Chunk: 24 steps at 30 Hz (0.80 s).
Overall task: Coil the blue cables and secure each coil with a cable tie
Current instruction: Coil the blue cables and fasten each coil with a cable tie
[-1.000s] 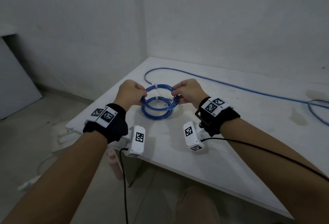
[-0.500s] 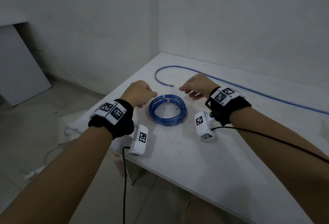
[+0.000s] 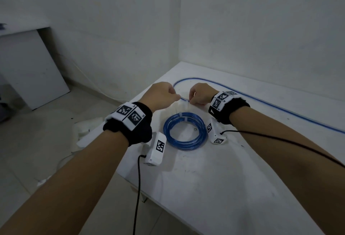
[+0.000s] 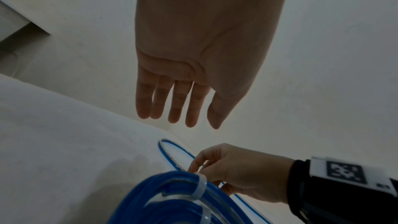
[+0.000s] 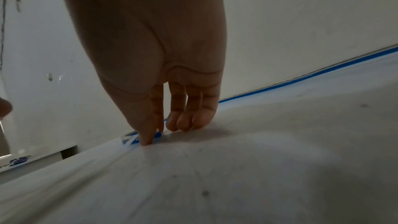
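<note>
A coil of blue cable [image 3: 184, 132] lies flat on the white table [image 3: 224, 178], bound by a white cable tie [image 3: 182, 117]; the left wrist view shows the coil [image 4: 163, 193] and its tie [image 4: 199, 188] close up. Just beyond it, my right hand [image 3: 194, 97] pinches the end of a loose blue cable [image 3: 186, 78] between thumb and forefinger against the table. The right wrist view shows that pinch [image 5: 155, 135], with thin white strips beside it. My left hand [image 3: 173, 95] hovers close by, fingers [image 4: 191, 117] straight and holding nothing.
The loose cable [image 5: 301, 78] runs along the back wall toward the right. The table's left edge [image 3: 130, 107] drops to the floor right under my left wrist. A white board [image 3: 28, 70] leans against the left wall. Black wires hang from both wrist cameras.
Both hands have let go of the tied coil, which now lies on the table. They have moved past it, and my right hand has taken hold of the loose cable's end.
</note>
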Each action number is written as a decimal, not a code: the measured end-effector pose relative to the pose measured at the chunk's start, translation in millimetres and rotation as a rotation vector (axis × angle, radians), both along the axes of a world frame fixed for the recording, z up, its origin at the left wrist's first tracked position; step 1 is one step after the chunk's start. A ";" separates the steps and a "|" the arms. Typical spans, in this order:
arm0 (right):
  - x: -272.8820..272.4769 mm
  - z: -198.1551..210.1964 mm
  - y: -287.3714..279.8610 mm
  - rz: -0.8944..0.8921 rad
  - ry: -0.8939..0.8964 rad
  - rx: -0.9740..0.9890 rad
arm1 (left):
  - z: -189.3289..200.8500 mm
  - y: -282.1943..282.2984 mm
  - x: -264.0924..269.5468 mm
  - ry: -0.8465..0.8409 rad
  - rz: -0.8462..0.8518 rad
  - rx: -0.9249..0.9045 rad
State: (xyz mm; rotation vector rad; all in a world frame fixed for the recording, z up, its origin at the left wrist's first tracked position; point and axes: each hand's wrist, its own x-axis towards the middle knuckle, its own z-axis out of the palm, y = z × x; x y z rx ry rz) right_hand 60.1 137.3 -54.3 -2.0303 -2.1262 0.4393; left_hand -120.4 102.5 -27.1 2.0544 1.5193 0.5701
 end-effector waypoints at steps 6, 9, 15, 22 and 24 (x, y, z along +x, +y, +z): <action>13.9 33.1 -27.5 0.086 0.081 0.125 | 3.1 -5.4 10.8 -0.009 -0.085 -0.031; 25.8 49.6 -58.7 0.118 0.138 0.175 | 10.4 -14.0 28.6 -0.045 -0.125 -0.061; 60.7 68.5 -129.8 0.035 0.270 0.288 | 24.5 -38.8 70.9 -0.254 -0.012 -0.031; 106.6 65.1 -208.9 -0.287 0.766 0.383 | 38.0 -81.8 128.3 -0.550 -0.045 -0.189; 114.9 63.3 -227.3 -0.407 0.973 0.470 | 39.1 -101.4 148.1 -0.576 -0.079 -0.209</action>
